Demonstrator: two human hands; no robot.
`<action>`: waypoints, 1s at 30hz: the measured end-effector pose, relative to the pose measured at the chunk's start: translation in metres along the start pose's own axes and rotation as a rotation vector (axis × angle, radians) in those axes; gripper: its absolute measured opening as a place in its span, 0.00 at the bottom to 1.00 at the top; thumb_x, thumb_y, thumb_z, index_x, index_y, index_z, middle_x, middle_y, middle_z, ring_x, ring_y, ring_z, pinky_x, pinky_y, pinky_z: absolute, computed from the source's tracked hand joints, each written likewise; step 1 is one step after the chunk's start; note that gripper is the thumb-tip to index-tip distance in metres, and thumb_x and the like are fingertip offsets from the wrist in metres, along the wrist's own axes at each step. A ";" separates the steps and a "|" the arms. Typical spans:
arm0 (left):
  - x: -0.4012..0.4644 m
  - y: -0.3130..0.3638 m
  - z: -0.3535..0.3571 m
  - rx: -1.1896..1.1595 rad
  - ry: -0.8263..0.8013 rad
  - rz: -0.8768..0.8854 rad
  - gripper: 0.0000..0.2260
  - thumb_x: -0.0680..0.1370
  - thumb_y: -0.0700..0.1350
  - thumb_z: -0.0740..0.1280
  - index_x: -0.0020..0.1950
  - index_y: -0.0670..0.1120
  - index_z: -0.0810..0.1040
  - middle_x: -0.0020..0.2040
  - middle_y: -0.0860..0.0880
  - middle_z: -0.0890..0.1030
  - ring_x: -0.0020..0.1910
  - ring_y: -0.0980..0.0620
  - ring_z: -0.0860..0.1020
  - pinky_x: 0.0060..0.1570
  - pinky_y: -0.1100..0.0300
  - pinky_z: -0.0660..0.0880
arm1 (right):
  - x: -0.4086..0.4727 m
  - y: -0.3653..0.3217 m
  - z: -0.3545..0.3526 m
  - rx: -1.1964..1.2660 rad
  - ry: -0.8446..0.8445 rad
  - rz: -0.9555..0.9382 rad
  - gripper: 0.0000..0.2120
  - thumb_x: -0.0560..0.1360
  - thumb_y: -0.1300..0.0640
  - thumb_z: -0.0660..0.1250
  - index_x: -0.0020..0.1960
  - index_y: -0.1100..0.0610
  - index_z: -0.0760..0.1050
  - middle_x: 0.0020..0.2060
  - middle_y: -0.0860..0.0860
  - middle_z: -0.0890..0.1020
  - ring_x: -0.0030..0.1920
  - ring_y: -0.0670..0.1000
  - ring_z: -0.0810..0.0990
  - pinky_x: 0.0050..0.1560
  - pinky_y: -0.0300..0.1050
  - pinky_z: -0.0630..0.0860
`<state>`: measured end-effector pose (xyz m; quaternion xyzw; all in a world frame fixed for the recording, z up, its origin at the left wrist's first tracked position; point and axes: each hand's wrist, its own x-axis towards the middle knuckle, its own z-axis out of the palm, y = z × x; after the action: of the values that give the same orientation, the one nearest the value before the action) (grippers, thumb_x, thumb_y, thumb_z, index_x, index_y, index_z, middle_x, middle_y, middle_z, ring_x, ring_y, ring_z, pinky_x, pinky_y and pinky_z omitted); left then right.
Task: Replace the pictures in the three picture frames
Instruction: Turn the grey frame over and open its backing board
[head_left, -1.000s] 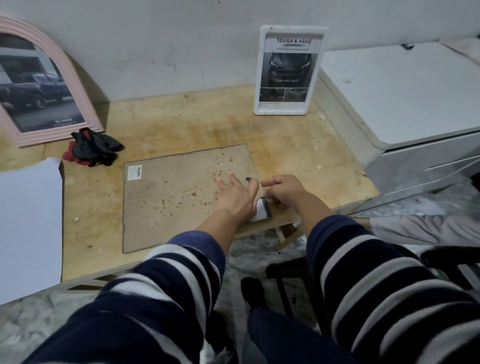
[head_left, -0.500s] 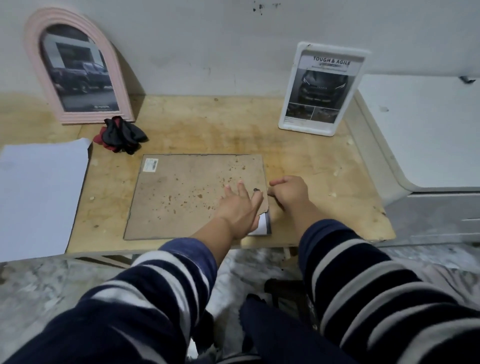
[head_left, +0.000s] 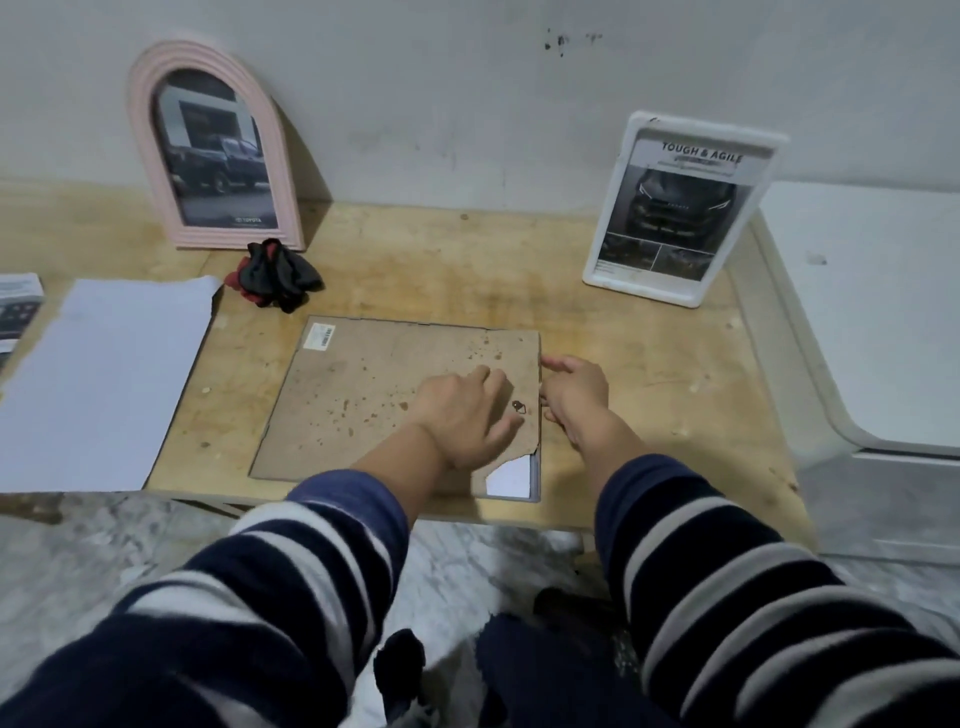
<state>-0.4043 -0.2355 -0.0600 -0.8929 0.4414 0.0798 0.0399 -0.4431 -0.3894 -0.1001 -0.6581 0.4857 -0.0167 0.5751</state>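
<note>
A rectangular picture frame lies face down on the plywood tabletop, its brown fibreboard backing up, a barcode sticker in its far left corner and a small metal hanger near its right edge. The near right corner of the backing is broken away, and a white sheet shows there inside the frame's thin rim. The left hand rests palm down on the backing just left of the hanger, its fingers straight and slightly spread, pressing flat rather than gripping. The right hand sits at the frame's right edge, touching the rim; its forefinger points left along the edge, and whether the other fingers pinch the rim cannot be told. Both arms wear navy sleeves with pale stripes. Beyond the frame to the left, an arched pink frame leans upright against the wall, holding a picture of a dark pickup truck. Beyond it to the right, a white rectangular frame leans tilted back, showing a car advertisement headed "TOUGH & AGILE". A bundle of black and red gloves lies between the arched frame and the face-down frame. Left of the face-down frame lies a large sheet of white paper, well apart from it, with a printed leaflet at its far left. Right of the tabletop stands a white cabinet.
</note>
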 end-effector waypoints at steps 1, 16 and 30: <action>0.007 -0.002 -0.004 -0.039 0.008 -0.053 0.22 0.80 0.60 0.51 0.64 0.46 0.67 0.61 0.46 0.73 0.53 0.43 0.76 0.40 0.53 0.71 | 0.000 0.001 0.001 -0.003 -0.014 -0.004 0.22 0.72 0.66 0.59 0.52 0.41 0.79 0.41 0.43 0.83 0.39 0.52 0.84 0.38 0.48 0.81; 0.063 -0.015 -0.001 -0.010 -0.158 -0.282 0.34 0.79 0.65 0.47 0.79 0.47 0.51 0.77 0.49 0.56 0.74 0.45 0.59 0.64 0.46 0.65 | 0.017 0.023 0.005 -0.168 -0.075 -0.195 0.26 0.77 0.64 0.56 0.70 0.42 0.70 0.56 0.41 0.79 0.42 0.49 0.81 0.48 0.45 0.79; 0.063 -0.027 -0.006 -0.051 -0.200 -0.229 0.34 0.77 0.65 0.50 0.79 0.49 0.52 0.76 0.50 0.57 0.74 0.43 0.56 0.60 0.43 0.66 | 0.022 0.021 0.026 0.325 0.066 0.112 0.24 0.75 0.65 0.56 0.37 0.39 0.81 0.50 0.46 0.84 0.45 0.56 0.84 0.48 0.56 0.82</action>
<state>-0.3451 -0.2693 -0.0647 -0.9257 0.3282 0.1748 0.0697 -0.4295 -0.3821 -0.1368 -0.5276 0.5311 -0.0845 0.6576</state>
